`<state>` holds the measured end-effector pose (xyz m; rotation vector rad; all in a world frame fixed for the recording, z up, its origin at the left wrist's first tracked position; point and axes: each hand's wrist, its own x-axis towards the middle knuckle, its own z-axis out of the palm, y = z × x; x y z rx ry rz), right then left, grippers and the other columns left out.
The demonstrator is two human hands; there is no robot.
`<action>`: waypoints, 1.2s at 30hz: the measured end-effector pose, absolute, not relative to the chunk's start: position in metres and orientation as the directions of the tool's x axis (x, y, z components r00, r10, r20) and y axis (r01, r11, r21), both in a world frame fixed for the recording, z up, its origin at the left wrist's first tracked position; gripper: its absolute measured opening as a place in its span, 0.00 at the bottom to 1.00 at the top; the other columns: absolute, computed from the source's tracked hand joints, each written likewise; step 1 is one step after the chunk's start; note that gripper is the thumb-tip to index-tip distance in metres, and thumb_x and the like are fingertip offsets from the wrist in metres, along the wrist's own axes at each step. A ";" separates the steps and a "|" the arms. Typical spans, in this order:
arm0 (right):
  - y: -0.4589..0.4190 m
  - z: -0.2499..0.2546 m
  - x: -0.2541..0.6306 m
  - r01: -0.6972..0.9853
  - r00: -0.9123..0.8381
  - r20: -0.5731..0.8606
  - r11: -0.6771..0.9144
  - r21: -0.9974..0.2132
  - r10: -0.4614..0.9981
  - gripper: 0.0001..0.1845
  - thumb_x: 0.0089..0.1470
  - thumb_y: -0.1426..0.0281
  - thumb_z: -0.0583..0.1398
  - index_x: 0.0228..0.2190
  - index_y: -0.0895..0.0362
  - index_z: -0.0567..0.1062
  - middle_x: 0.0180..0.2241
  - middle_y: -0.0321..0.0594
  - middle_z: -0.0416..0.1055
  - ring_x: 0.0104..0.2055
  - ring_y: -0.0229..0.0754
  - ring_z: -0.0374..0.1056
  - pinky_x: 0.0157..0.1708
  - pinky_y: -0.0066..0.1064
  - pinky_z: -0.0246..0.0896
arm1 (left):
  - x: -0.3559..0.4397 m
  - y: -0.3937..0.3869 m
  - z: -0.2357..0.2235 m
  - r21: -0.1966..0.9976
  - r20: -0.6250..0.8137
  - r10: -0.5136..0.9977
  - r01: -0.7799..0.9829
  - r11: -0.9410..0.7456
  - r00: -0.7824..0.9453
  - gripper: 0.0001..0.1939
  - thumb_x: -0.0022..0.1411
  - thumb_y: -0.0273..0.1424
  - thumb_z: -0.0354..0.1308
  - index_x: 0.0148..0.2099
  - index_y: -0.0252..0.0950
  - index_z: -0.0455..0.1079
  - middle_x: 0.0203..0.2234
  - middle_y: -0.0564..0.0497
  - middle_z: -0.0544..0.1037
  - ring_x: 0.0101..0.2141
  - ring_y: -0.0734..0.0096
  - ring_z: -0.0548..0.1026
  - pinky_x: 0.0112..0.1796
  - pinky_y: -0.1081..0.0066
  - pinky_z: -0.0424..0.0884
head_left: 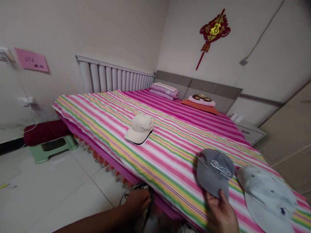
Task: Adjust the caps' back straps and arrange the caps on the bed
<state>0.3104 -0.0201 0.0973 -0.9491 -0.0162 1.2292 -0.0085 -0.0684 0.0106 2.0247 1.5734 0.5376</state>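
My right hand [223,210] pinches the brim of a grey baseball cap [215,168] with white lettering, thumb on top and fingers beneath. The cap is over the near right part of the bed. Close by on its right lies a pale blue cap [267,194] with a small dark emblem, its brim toward me. A cream cap [142,126] with a small logo and dark brim edge sits farther off, near the bed's middle. My left hand [137,202] is closed in a fist against patterned cloth at my knee, with nothing visible in it.
A striped sheet [102,113] covers the bed. Folded purple bedding [164,90] and a pink item on orange cloth [200,102] lie by the headboard [213,90]. At left stand a radiator [116,76] and a green stool [52,149] with a dark red cushion. A nightstand [251,131] stands right.
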 end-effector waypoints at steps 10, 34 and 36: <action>-0.109 0.073 0.208 -0.669 -0.013 -0.317 -0.244 -0.702 0.948 0.20 0.35 0.57 0.66 0.34 0.52 0.76 0.34 0.40 0.76 0.44 0.46 0.68 0.45 0.41 0.61 | 0.004 -0.031 0.094 0.738 -0.194 0.790 -0.444 0.508 0.581 0.31 0.53 0.55 0.42 0.42 0.34 0.65 0.37 0.45 0.74 0.38 0.68 0.72 0.41 0.67 0.63; -0.111 0.168 0.196 -0.368 -0.321 -0.136 -0.256 -0.894 0.937 0.21 0.41 0.56 0.62 0.33 0.59 0.74 0.29 0.43 0.74 0.30 0.44 0.69 0.33 0.33 0.61 | -0.005 -0.054 0.175 0.974 -0.060 0.466 -0.050 0.221 0.883 0.15 0.36 0.35 0.67 0.28 0.31 0.74 0.23 0.52 0.77 0.25 0.71 0.72 0.33 0.73 0.68; -0.112 0.169 0.196 -0.378 -0.331 -0.180 -0.305 -0.874 0.926 0.17 0.37 0.60 0.66 0.28 0.59 0.72 0.22 0.37 0.72 0.23 0.39 0.67 0.26 0.28 0.59 | -0.009 -0.053 0.178 0.981 -0.094 0.462 0.002 0.194 0.882 0.17 0.36 0.36 0.67 0.30 0.32 0.74 0.25 0.53 0.77 0.27 0.71 0.71 0.33 0.74 0.68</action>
